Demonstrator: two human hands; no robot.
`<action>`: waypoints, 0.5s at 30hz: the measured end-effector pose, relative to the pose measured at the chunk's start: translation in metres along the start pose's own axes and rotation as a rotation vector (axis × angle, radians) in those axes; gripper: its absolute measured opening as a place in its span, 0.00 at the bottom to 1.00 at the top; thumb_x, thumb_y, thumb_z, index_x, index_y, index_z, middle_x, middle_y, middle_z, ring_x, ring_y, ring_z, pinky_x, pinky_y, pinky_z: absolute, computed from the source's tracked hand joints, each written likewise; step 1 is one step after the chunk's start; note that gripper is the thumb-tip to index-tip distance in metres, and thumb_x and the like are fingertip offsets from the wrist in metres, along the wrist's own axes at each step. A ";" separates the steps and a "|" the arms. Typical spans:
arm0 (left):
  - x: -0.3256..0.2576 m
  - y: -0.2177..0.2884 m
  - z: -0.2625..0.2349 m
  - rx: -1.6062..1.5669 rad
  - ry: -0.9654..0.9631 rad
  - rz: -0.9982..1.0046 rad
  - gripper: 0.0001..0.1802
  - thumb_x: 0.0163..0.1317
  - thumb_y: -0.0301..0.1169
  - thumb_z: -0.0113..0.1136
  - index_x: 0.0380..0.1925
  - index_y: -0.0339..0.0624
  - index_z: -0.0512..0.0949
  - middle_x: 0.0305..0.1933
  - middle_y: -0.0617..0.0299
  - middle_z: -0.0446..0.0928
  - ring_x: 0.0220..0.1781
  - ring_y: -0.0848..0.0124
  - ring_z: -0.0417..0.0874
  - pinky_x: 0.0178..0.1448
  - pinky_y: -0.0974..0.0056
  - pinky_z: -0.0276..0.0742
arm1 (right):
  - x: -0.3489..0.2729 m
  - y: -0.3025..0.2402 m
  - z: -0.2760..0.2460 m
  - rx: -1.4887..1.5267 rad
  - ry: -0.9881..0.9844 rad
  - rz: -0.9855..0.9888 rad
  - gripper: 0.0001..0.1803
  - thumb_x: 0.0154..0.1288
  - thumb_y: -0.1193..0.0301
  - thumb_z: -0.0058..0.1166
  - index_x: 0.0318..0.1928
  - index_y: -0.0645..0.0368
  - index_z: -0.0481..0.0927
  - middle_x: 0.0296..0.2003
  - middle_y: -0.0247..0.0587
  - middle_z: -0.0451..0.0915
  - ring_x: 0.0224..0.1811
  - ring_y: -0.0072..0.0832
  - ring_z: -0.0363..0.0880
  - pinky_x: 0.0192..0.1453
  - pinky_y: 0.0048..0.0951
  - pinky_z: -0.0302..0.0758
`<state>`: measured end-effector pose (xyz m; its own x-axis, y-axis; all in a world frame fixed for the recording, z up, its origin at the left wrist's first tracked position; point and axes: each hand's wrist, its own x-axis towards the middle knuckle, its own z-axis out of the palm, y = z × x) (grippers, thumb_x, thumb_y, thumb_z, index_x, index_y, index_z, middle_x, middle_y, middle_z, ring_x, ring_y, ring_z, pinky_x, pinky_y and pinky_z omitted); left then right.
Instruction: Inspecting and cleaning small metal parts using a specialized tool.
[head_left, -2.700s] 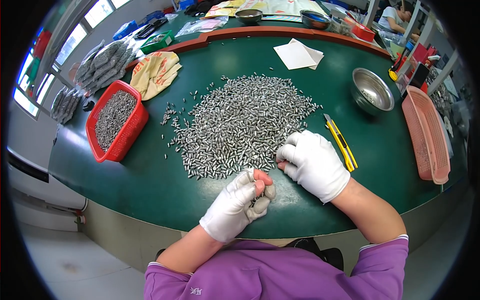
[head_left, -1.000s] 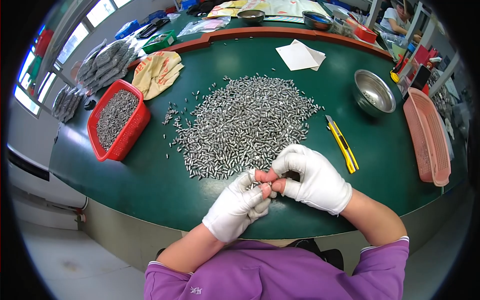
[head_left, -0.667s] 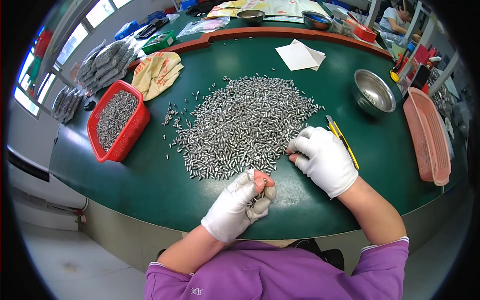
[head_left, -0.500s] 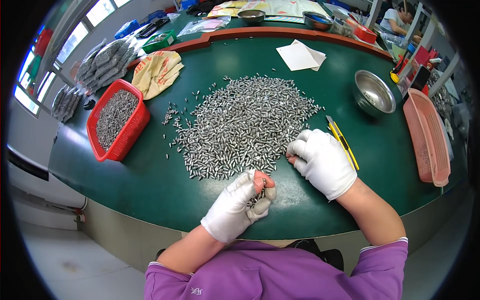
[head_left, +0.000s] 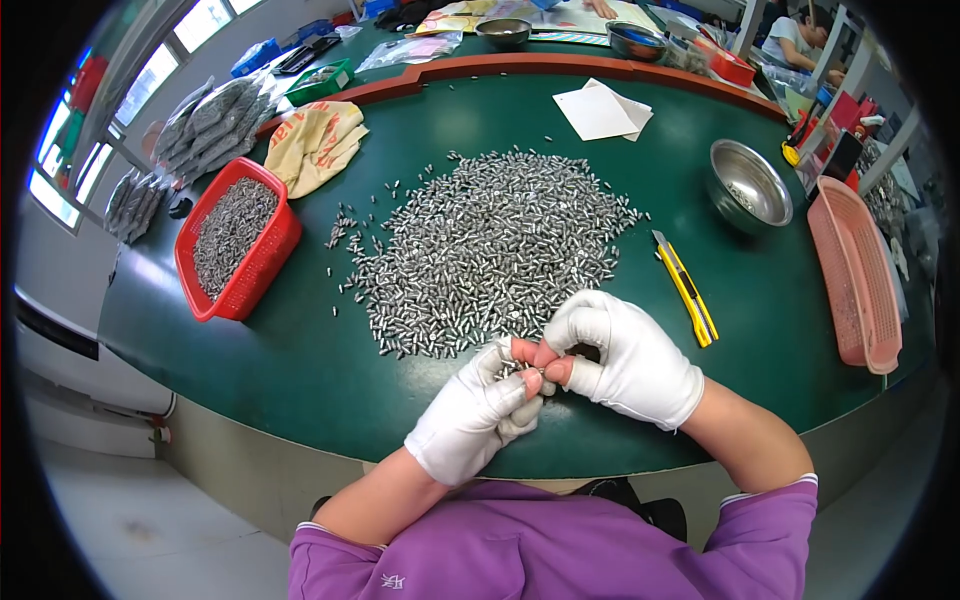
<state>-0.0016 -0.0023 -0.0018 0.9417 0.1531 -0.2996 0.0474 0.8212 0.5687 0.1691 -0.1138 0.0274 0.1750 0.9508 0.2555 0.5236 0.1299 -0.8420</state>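
A broad heap of small silvery metal pins (head_left: 490, 240) lies on the green table. My left hand (head_left: 475, 405), in a white glove with bare fingertips, is closed around several of these pins. One pin shows between its thumb and forefinger. My right hand (head_left: 630, 360), gloved the same way, has come against the left fingertips. Its thumb and forefinger are pinched at the same spot, but what they hold is too small and covered to make out. Both hands are just in front of the heap's near edge.
A red basket (head_left: 287, 235) of similar pins stands at left beside a cream cloth bag (head_left: 315, 148). To the right are a yellow utility knife (head_left: 686, 290), a steel bowl (head_left: 765, 185) and a pink basket (head_left: 850, 290). White cards (head_left: 598, 112) lie behind the heap.
My right hand has moved left and nearer to me, from beside the knife to the left fingertips. Another person's hand has appeared at the far table.
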 end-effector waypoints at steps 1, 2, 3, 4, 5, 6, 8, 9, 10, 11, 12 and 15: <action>0.000 0.000 0.001 0.007 -0.015 0.004 0.13 0.67 0.29 0.60 0.50 0.47 0.71 0.38 0.68 0.75 0.28 0.84 0.66 0.33 0.77 0.64 | 0.000 0.001 0.000 -0.010 -0.001 0.000 0.08 0.55 0.71 0.65 0.36 0.57 0.81 0.34 0.39 0.78 0.37 0.35 0.78 0.41 0.32 0.76; 0.000 0.000 0.002 0.007 -0.016 0.002 0.13 0.67 0.29 0.60 0.50 0.47 0.71 0.38 0.68 0.75 0.28 0.84 0.66 0.33 0.77 0.64 | -0.001 0.001 0.000 -0.020 -0.003 0.000 0.09 0.54 0.72 0.67 0.35 0.57 0.80 0.33 0.37 0.77 0.37 0.32 0.77 0.41 0.30 0.75; 0.000 0.000 0.003 0.017 0.004 0.009 0.12 0.67 0.30 0.60 0.49 0.47 0.71 0.37 0.68 0.75 0.27 0.84 0.66 0.33 0.77 0.63 | -0.001 0.000 -0.001 -0.020 -0.001 0.001 0.09 0.54 0.72 0.67 0.35 0.57 0.80 0.33 0.37 0.77 0.37 0.32 0.77 0.41 0.30 0.75; -0.001 0.000 0.003 0.026 0.023 0.016 0.11 0.68 0.31 0.59 0.48 0.47 0.72 0.37 0.68 0.75 0.27 0.84 0.65 0.32 0.77 0.62 | -0.001 -0.003 -0.003 -0.033 0.018 0.013 0.09 0.54 0.73 0.67 0.35 0.57 0.81 0.33 0.38 0.77 0.37 0.32 0.78 0.41 0.30 0.75; 0.000 0.000 0.003 0.026 0.021 0.015 0.11 0.68 0.31 0.59 0.48 0.47 0.72 0.37 0.68 0.75 0.27 0.84 0.65 0.32 0.77 0.62 | 0.000 -0.005 -0.004 -0.047 0.037 0.025 0.09 0.54 0.74 0.66 0.35 0.57 0.81 0.33 0.38 0.77 0.38 0.32 0.78 0.41 0.30 0.75; 0.001 0.000 0.002 0.015 -0.001 0.025 0.10 0.68 0.32 0.59 0.47 0.47 0.72 0.36 0.68 0.74 0.26 0.83 0.64 0.31 0.76 0.62 | 0.001 -0.002 -0.005 -0.167 0.090 0.025 0.08 0.53 0.74 0.66 0.36 0.57 0.82 0.33 0.39 0.77 0.38 0.33 0.78 0.42 0.31 0.76; 0.001 0.000 0.000 0.004 -0.021 0.037 0.09 0.68 0.32 0.59 0.46 0.47 0.73 0.36 0.68 0.74 0.26 0.83 0.64 0.31 0.76 0.61 | 0.002 0.007 -0.011 -0.445 0.203 -0.054 0.08 0.53 0.76 0.64 0.35 0.57 0.82 0.33 0.40 0.78 0.38 0.36 0.79 0.43 0.34 0.76; 0.001 0.000 0.000 0.011 -0.029 0.037 0.08 0.69 0.33 0.58 0.45 0.47 0.73 0.36 0.68 0.74 0.25 0.83 0.64 0.30 0.76 0.60 | 0.003 0.014 -0.014 -0.518 0.228 -0.079 0.08 0.52 0.76 0.65 0.34 0.56 0.82 0.33 0.39 0.78 0.38 0.37 0.78 0.43 0.35 0.75; 0.002 0.000 0.000 0.018 -0.036 0.037 0.08 0.69 0.34 0.58 0.44 0.47 0.74 0.36 0.68 0.75 0.25 0.82 0.63 0.30 0.76 0.60 | 0.003 0.016 -0.015 -0.519 0.229 -0.079 0.08 0.52 0.76 0.65 0.34 0.56 0.82 0.33 0.39 0.78 0.38 0.37 0.78 0.43 0.35 0.75; 0.001 0.000 0.000 0.019 -0.037 0.037 0.08 0.69 0.34 0.58 0.44 0.47 0.74 0.36 0.68 0.75 0.25 0.82 0.63 0.30 0.76 0.60 | 0.003 0.017 -0.015 -0.438 0.220 -0.068 0.08 0.51 0.76 0.65 0.34 0.56 0.83 0.32 0.39 0.78 0.38 0.37 0.78 0.43 0.35 0.75; 0.001 0.000 0.000 0.013 -0.024 0.027 0.08 0.69 0.34 0.59 0.45 0.47 0.74 0.36 0.68 0.75 0.25 0.82 0.63 0.30 0.76 0.60 | 0.003 0.017 -0.015 -0.357 0.211 -0.058 0.08 0.51 0.76 0.65 0.34 0.56 0.83 0.32 0.38 0.78 0.38 0.37 0.78 0.43 0.35 0.75; 0.001 -0.002 -0.002 0.006 0.008 0.012 0.09 0.68 0.33 0.59 0.45 0.47 0.73 0.36 0.68 0.75 0.24 0.83 0.64 0.30 0.76 0.60 | 0.003 0.003 -0.010 -0.271 0.131 -0.164 0.08 0.52 0.70 0.65 0.34 0.52 0.83 0.33 0.36 0.79 0.37 0.38 0.79 0.42 0.37 0.76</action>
<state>-0.0012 -0.0026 -0.0049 0.9394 0.1679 -0.2990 0.0377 0.8160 0.5768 0.1795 -0.1136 0.0305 0.1665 0.8769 0.4508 0.7529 0.1822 -0.6324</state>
